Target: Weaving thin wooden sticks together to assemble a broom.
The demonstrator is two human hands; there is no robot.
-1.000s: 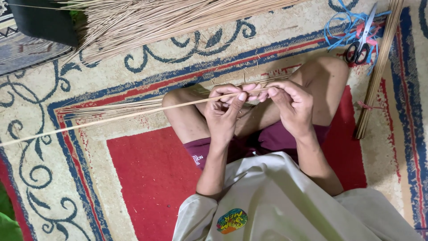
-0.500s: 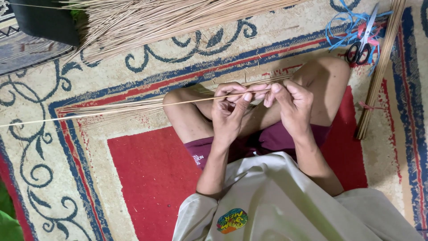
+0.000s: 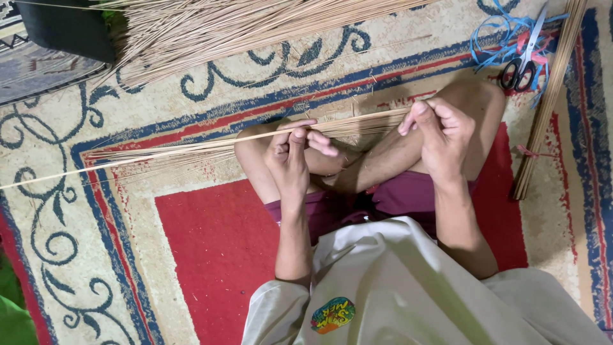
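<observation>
The hands have drawn apart along the thin stick [image 3: 191, 148]. It lies crosswise; left hand [image 3: 292, 156] and right hand [image 3: 440, 131] both pinch it, left nearer its long free end.

1 head-worn camera looks steeply down, close over the lap and patterned rug [image 3: 128, 255].

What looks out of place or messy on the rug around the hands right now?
Mostly tidy. One long stick pinched by the left hand juts far past the loose bundle on the rug. Near the scissors, blue string lies tangled. Small bits litter the rug beside the knees.
</observation>
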